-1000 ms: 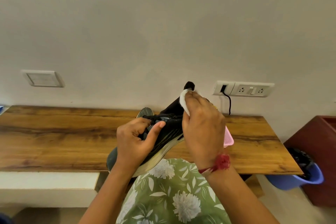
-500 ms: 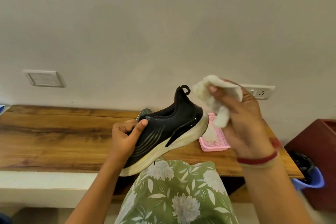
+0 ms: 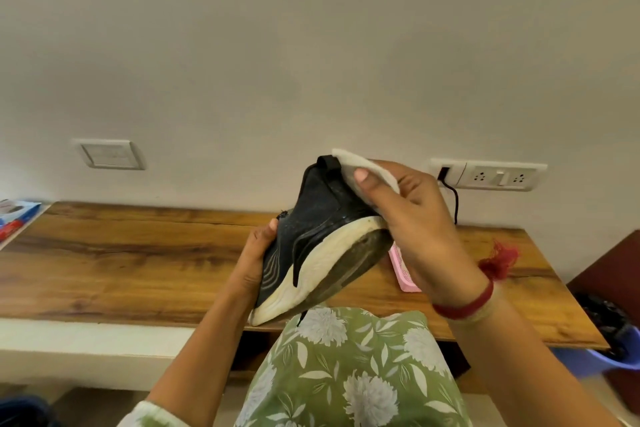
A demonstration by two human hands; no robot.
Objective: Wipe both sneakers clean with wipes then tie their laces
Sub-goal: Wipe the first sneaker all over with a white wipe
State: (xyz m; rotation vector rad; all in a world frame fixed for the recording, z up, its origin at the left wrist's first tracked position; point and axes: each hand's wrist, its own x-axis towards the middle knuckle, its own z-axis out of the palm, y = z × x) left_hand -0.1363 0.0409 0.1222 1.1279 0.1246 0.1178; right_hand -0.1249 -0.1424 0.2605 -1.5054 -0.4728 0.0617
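The person held a black sneaker in the air over the near edge of the table, heel raised toward the wall, toe tipped down toward the lap, its dirty pale sole facing down and right. The left hand gripped the front of the shoe, its fingers curled round the far side. The right hand wrapped the heel, its thumb pressing a white wipe against the heel tab. A pink tray lay on the table behind that hand. A socket with a black cable plugged in sat on the wall, and a blue bin stood at the right.
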